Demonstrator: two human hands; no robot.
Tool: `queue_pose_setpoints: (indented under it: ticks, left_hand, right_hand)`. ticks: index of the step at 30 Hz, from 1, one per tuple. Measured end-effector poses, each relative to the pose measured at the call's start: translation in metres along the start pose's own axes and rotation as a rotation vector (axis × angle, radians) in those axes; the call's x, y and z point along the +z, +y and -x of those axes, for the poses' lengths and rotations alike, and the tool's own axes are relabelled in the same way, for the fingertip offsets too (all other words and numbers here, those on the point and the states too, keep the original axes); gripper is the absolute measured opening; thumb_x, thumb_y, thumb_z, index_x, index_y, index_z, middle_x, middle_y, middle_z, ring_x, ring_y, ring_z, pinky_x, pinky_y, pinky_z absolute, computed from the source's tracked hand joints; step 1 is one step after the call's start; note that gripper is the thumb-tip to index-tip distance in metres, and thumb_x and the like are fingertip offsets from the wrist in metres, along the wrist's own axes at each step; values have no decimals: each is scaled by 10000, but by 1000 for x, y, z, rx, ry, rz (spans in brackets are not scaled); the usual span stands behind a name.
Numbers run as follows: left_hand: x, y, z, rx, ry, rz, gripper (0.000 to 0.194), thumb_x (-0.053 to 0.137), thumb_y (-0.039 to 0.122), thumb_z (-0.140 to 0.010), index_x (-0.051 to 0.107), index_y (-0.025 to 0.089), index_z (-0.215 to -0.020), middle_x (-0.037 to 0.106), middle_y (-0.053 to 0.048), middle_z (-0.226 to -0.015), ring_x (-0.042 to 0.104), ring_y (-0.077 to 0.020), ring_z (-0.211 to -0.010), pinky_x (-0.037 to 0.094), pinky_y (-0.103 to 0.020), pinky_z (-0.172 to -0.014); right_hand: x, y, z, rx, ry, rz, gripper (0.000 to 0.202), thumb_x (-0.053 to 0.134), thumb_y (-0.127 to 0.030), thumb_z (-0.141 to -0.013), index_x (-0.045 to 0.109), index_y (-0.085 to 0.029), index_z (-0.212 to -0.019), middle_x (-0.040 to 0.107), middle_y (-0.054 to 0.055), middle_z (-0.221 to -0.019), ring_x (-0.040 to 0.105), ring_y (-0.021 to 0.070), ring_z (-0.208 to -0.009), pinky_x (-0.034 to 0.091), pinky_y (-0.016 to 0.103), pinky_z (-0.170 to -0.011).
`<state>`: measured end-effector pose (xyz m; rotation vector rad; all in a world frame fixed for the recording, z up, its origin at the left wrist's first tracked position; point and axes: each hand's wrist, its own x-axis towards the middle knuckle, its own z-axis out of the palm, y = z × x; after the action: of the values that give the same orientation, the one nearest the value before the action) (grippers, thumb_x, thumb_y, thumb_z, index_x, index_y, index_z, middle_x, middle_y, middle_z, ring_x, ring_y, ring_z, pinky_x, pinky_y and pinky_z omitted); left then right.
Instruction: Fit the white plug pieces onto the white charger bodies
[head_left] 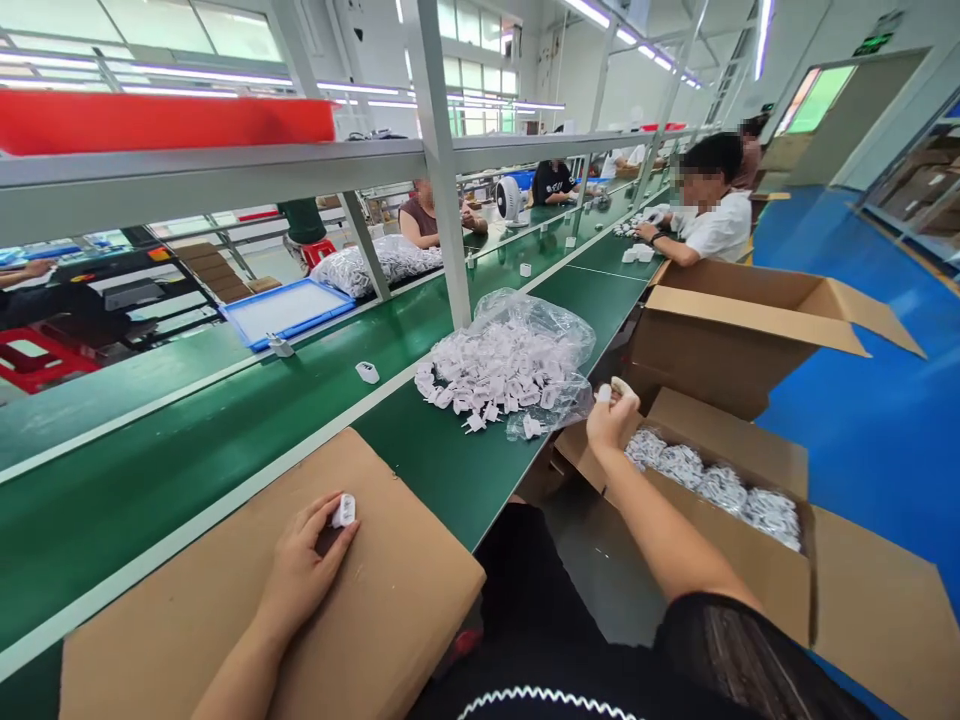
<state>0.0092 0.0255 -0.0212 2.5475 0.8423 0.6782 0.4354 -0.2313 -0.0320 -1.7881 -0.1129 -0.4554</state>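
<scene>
My left hand (309, 560) rests over a brown cardboard sheet (405, 560) and holds a small white plastic part (344, 511) between thumb and fingers. Past the table's near edge, my right hand (613, 415) is raised with its fingers curled. White covers at least some of its fingertips; whether it grips a part is unclear. Just left of it, a pile of white plastic parts (495, 370) spills from a clear plastic bag (566, 330) on the green table. A few loose parts lie at the front of the pile.
An open box of bagged white parts (810, 580) stands at the right, below table height. Behind it is another open carton (735, 345). One white part (367, 372) sits on the green belt (225, 420). A metal post (442, 170) rises behind the pile. A person in white works farther along.
</scene>
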Motion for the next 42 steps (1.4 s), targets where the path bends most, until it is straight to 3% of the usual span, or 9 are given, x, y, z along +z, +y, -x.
queue_pose_setpoints:
  ticks: [2, 5, 9, 12, 18, 22, 31, 37, 42]
  left_hand:
    - [0, 0, 0, 6, 6, -3, 509, 523, 583, -886, 639, 204, -1207, 650, -111, -1273, 621, -305, -1161, 518, -475, -1017]
    - [1, 0, -1, 14, 14, -7, 500, 518, 585, -888, 640, 213, -1198, 653, -111, -1263, 614, -307, -1164, 506, -474, -1023]
    - [3, 0, -1, 2, 10, -3, 492, 511, 587, -891, 633, 221, -1196, 650, -105, -1273, 603, -309, -1175, 486, -482, -1034]
    - [4, 0, 0, -4, 1, 16, 490, 507, 586, -894, 627, 221, -1199, 644, -104, -1286, 595, -308, -1193, 483, -480, -1037]
    - [4, 3, 3, 17, 12, 30, 449, 514, 537, -912, 634, 214, -1198, 643, -103, -1289, 593, -292, -1202, 484, -453, -1040]
    - [4, 2, 5, 18, 5, 22, 427, 514, 507, -918, 642, 211, -1199, 649, -105, -1284, 590, -293, -1204, 480, -460, -1041]
    - [3, 2, 9, 31, -21, 68, 428, 529, 465, -917, 630, 210, -1246, 632, -113, -1315, 552, -308, -1249, 431, -501, -1083]
    - [5, 5, 11, 36, 16, 85, 365, 606, 433, -887, 649, 209, -1172, 658, -111, -1252, 572, -310, -1206, 436, -495, -1055]
    - [4, 6, 10, 27, 2, 96, 362, 668, 410, -861, 637, 200, -1154, 655, -110, -1250, 562, -309, -1203, 426, -502, -1042]
  right_hand:
    - [-19, 5, 35, -80, 2, 53, 534, 392, -459, -900, 511, -113, -1290, 475, 245, -1337, 494, 318, -1242, 433, 512, -1034]
    - [-28, -1, 76, -441, -348, 281, 477, 359, -456, -955, 528, -209, -1326, 528, 198, -1340, 445, 319, -1337, 354, 554, -1107]
    - [4, -21, 93, -622, -722, 440, 600, 404, -447, -954, 414, -116, -1454, 481, 228, -1425, 360, 344, -1413, 266, 568, -1163]
    - [40, -40, 93, -587, -778, 594, 650, 506, -437, -908, 432, -42, -1420, 449, 280, -1434, 292, 412, -1436, 257, 588, -1144]
    - [84, -75, 101, -661, -771, 762, 462, 578, -443, -880, 616, -139, -1226, 473, 251, -1399, 351, 455, -1347, 295, 587, -1066]
    - [92, -89, 113, -799, -852, 742, 527, 560, -578, -874, 645, -168, -1193, 470, 224, -1373, 392, 437, -1256, 331, 562, -1023]
    - [79, -104, 142, -1071, -1086, 632, 491, 631, -420, -838, 636, -204, -1279, 537, 174, -1270, 456, 351, -1173, 398, 433, -965]
    - [96, -140, 133, -1006, -1182, 650, 672, 574, -536, -879, 459, -283, -1491, 473, 166, -1414, 458, 376, -1233, 369, 492, -1022]
    - [157, -181, 148, -848, -1221, 712, 768, 557, -594, -870, 365, -284, -1546, 371, 163, -1535, 367, 412, -1366, 289, 548, -1105]
